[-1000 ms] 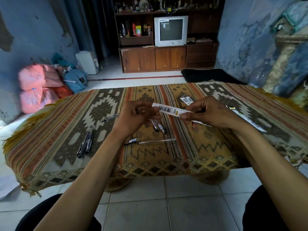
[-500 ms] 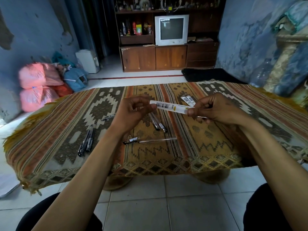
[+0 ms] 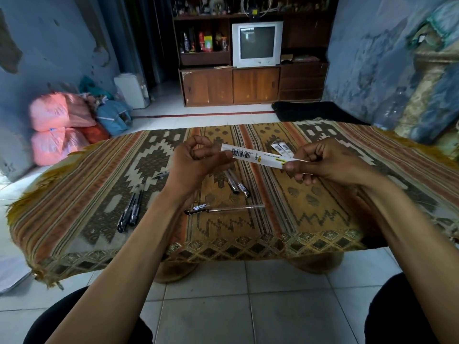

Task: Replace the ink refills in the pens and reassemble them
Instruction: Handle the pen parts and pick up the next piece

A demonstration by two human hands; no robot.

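While light and thin, refill packet prob bends easily; pinched at both ends, left hand fingers closed, right hand fingers closed; best gripped near ends.

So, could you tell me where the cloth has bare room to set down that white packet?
Free: the patterned cloth right of the clear pen barrel, below the right hand; also the left edge beyond the black pens. Crowded: the middle, around the two capped pens under the white refill packet.
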